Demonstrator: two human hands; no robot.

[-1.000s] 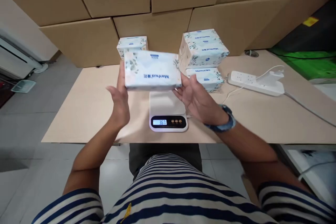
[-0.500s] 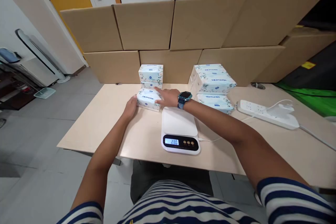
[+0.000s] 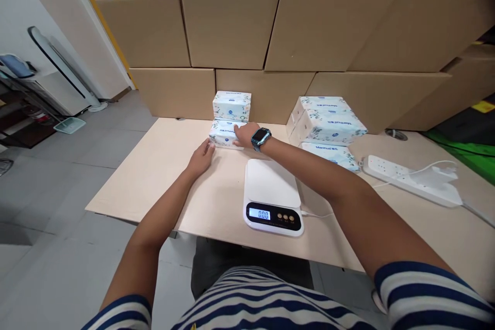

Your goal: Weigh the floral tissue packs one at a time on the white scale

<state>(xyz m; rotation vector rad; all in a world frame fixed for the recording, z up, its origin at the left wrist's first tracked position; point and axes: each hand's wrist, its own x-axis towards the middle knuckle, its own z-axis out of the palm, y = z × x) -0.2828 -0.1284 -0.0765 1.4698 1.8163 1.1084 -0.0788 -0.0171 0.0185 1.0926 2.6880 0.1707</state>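
Observation:
A white floral tissue pack sits on the table, close in front of a low stack whose top tissue pack faces me. My right hand, with a watch on its wrist, grips the front pack's right end, thumb on the front face. By the pack's lower left corner is my left hand, fingers loosely extended and the tips at or just touching that corner. Nearer me lies a white digital scale with a bare platform; its display reads 0.00.
More tissue packs are stacked right of my right wrist. Beyond them lies a white power strip with a plug and cables. Cardboard boxes form a wall along the table's back edge. Grey floor shows at left.
The front pack has moved back toward the stack, with my right hand on it. My left hand has stayed about where it was. The scale's reading has dropped to 0.00. The view has shifted slightly.

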